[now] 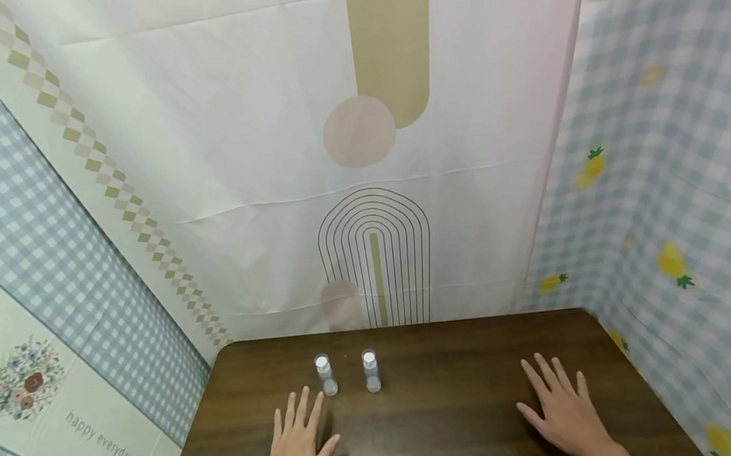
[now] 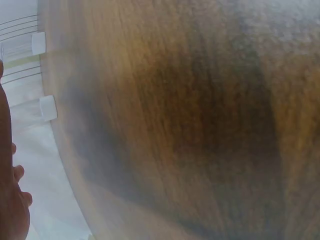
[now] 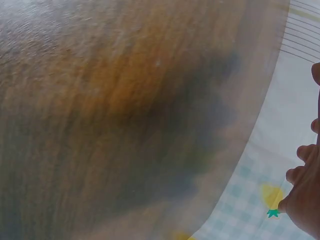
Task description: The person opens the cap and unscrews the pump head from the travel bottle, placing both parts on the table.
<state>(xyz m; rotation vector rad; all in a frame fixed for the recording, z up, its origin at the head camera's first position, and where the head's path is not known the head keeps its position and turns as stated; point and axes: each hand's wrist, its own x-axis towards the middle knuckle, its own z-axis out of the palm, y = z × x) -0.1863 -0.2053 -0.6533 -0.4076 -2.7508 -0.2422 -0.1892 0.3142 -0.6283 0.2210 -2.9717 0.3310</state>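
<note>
Two small clear bottles with white parts stand side by side toward the back of the brown table, the left bottle (image 1: pixel 326 376) and the right bottle (image 1: pixel 371 371). In the left wrist view both bottles appear at the left edge, one bottle (image 2: pixel 20 46) above the other bottle (image 2: pixel 35 111). My left hand (image 1: pixel 296 444) is spread just in front of the left bottle, its fingertips close to it, holding nothing. Well to the right of the bottles, my right hand (image 1: pixel 563 407) is spread with straight fingers and holds nothing. Shadows of the hands fall on the wood.
The dark wooden table (image 1: pixel 436 412) has rounded back corners. A white cloth (image 1: pixel 253 158) with printed arches hangs behind it. Blue checked cloth (image 1: pixel 640 194) with pineapples hangs on the right, and another checked cloth (image 1: pixel 22 165) on the left.
</note>
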